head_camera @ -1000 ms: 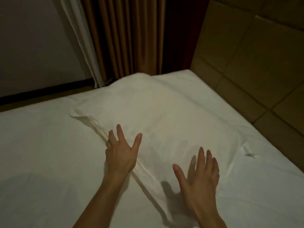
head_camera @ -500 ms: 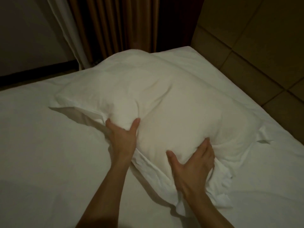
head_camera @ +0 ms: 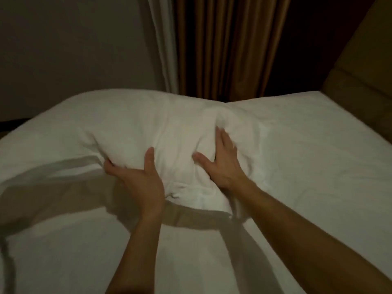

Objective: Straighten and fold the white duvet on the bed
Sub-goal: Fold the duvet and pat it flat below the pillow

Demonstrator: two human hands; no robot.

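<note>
While the bed [head_camera: 318, 158] filled most of the view, its white sheet ran from the near edge back to the brown curtain [head_camera: 220, 45] and the dark wall at the far side. On it lay a plump white bundle [head_camera: 135, 124], pillow-like in shape, though in the dim light I could not tell for certain whether it was the duvet of the task or a pillow in its case. Its long axis ran left to right across the bed, with the left end slightly nearer, and its near edge was lifted off the sheet, throwing a shadow beneath. It sat directly beyond both hands, at the far middle of the bed.

Under that raised edge the left hand [head_camera: 137, 177] gripped the bundle, fingers tucked below and thumb pressed on top. Just to its right, the right hand [head_camera: 220, 164] lay flat on the upper face with fingers spread and pointing away, pressing into the soft filling; its fingertips were blurred. Both hands stood about equally near the bundle's middle, the left holding the lower rim. By my judgement, the coming move would turn on lifting or shifting the bundle along the far direction.
</note>
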